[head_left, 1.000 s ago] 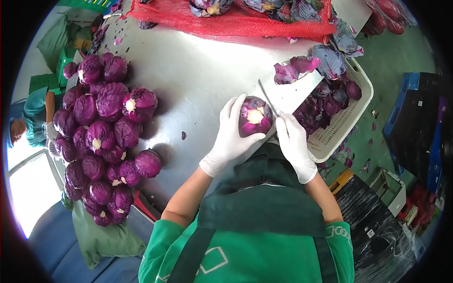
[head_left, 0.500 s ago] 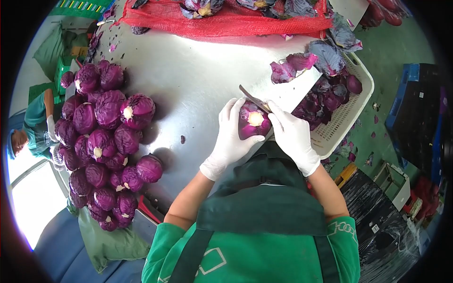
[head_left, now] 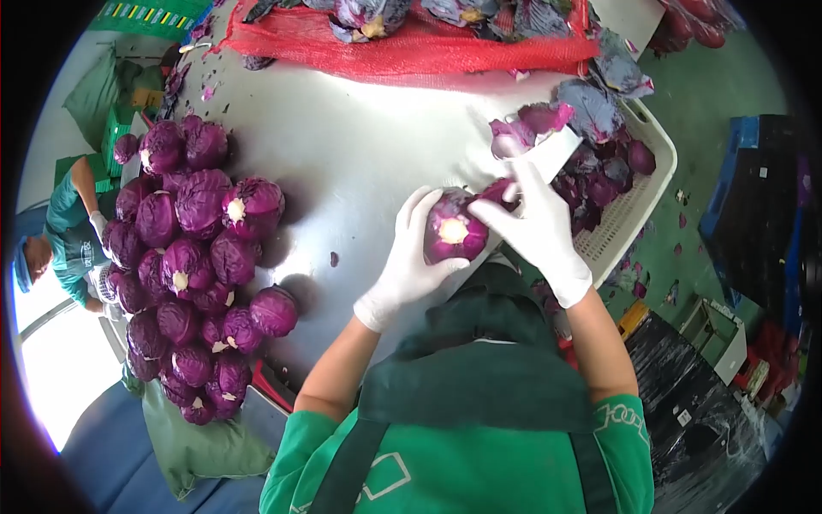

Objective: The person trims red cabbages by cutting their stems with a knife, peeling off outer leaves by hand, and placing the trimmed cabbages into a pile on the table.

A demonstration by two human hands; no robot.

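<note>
Gloved in white, my left hand [head_left: 408, 261] is wrapped round the left side of a red cabbage [head_left: 454, 227], whose pale cut stem faces up. My right hand [head_left: 535, 231], also gloved, is at the cabbage's right side and grips a dark purple cabbage leaf [head_left: 498, 190] that stands away from the head. No knife can be made out in my right hand now; its fingers may cover it. Several loose purple leaves [head_left: 514, 137] lie just beyond that hand.
Many red cabbages [head_left: 201, 201] are heaped at the metal table's [head_left: 342, 154] left. A red mesh bag [head_left: 411, 56] with cabbages lies across the far end. A cream crate [head_left: 659, 180] of leaves stands at the right. Another person [head_left: 73, 231] is at far left.
A knife showed in my right hand against the cabbage before; its blade is out of sight now. A leaf has come away into my right hand, and the cabbage has tilted slightly.
</note>
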